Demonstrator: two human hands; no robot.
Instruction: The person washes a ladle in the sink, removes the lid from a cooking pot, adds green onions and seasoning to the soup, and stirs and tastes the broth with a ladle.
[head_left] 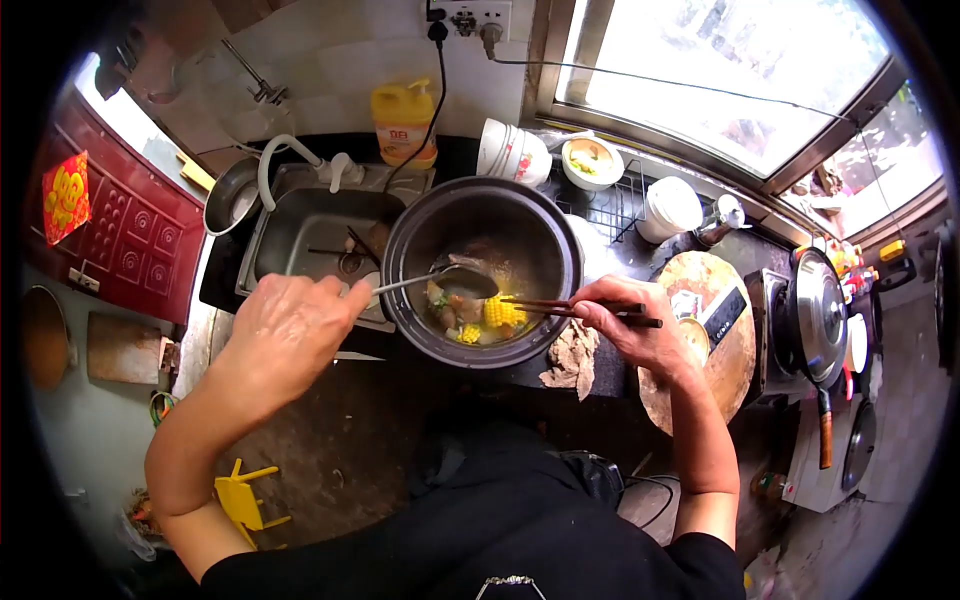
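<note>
The dark worktop [520,372] runs along a tiled wall under a bright window [720,80], with a steel sink [325,230] set into it on the left. The black pot [400,325] stands beside the sink, close to the worktop's front edge, holding broth with pieces of corn [503,311] and other food. The left hand [305,325] is closed around the handle of a ladle [470,282], whose bowl is inside the pot. The right hand [630,318] has its fingers closed on dark chopsticks [560,307], their tips at the corn, over the pot.

A crumpled cloth [572,360] lies just right of the pot at the front edge; further right are a round wooden board [735,370] and a lidded pan [818,310], its handle pointing toward the floor. Behind the pot, stacked white containers [512,152] and a bowl [592,163] stand near the window, so open room lies mainly on the near side, above the floor [350,430], where a yellow stool [243,500] sits at left. The yellow jug [405,125] behind the sink has a label too small to read with certainty. A red decoration [66,198] hangs on the red door [140,230].
</note>
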